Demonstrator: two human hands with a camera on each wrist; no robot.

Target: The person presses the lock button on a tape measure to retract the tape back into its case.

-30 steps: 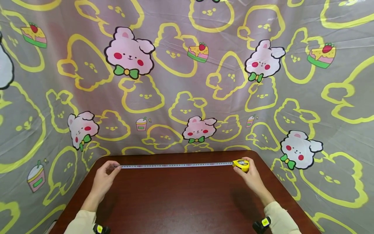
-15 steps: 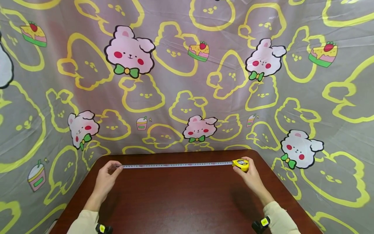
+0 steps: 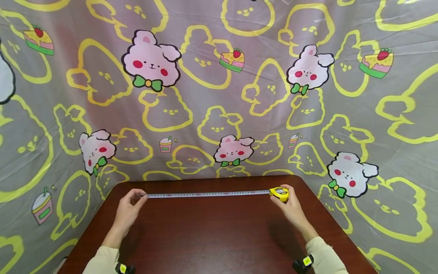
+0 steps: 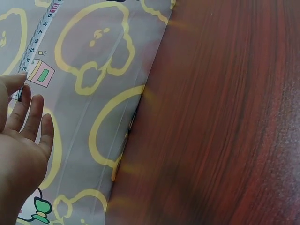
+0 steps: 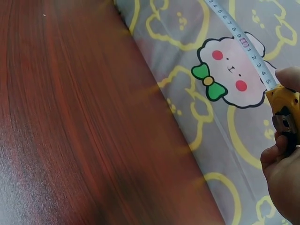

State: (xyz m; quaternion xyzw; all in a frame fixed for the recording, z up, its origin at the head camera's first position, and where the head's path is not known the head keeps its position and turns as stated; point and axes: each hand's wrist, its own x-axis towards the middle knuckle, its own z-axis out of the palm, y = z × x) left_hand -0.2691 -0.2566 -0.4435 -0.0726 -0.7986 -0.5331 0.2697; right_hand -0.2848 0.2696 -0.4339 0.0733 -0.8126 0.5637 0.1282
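A white tape blade (image 3: 205,194) stretches nearly level between the two hands, held above the table. My left hand (image 3: 128,210) pinches its free end between thumb and index finger; in the left wrist view the other fingers of that hand (image 4: 26,140) are loosely spread. On the right, my right hand (image 3: 292,207) grips the yellow tape measure case (image 3: 280,193). The right wrist view shows the case (image 5: 287,105) between the thumb and fingers of the hand (image 5: 286,183), with the blade (image 5: 255,58) coming out of its mouth.
The dark reddish-brown table (image 3: 212,236) lies under both hands. Behind it and at both sides hangs a grey curtain (image 3: 205,99) with yellow outlines and cartoon rabbits. Each forearm wears a small black device with a yellow mark, the left one (image 3: 124,268) and the right one (image 3: 303,263).
Both hands have come slightly closer together, the left moving right and the right moving a little left. The length of blade between them is shorter.
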